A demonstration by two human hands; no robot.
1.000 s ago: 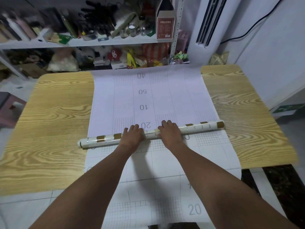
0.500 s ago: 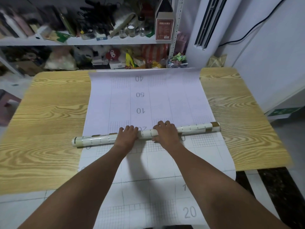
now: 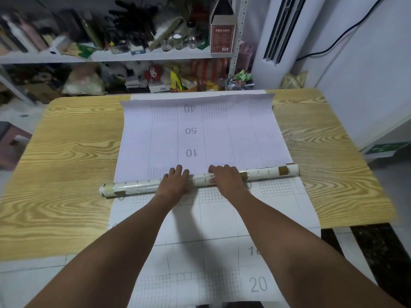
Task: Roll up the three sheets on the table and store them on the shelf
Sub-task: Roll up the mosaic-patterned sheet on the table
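A sheet lies face down along the middle of the wooden table, its pale lilac back printed with the numbers 40, 50 and 10. Its near part is wound into a long roll with a white and brown tile pattern, lying across the table. My left hand and my right hand rest side by side on the middle of the roll, fingers laid over its top. Beneath it a white gridded sheet runs flat toward me past the table's near edge.
Behind the table stands a white metal shelf crowded with bottles, jars, a box and bags. A tall white air conditioner fills the back right corner beside the wall. A stool sits on the floor at the left.
The roll has moved away from me along the sheet and covered the printed 20. The sheet's far edge has drawn back onto the table, showing another sheet's edge beneath it.
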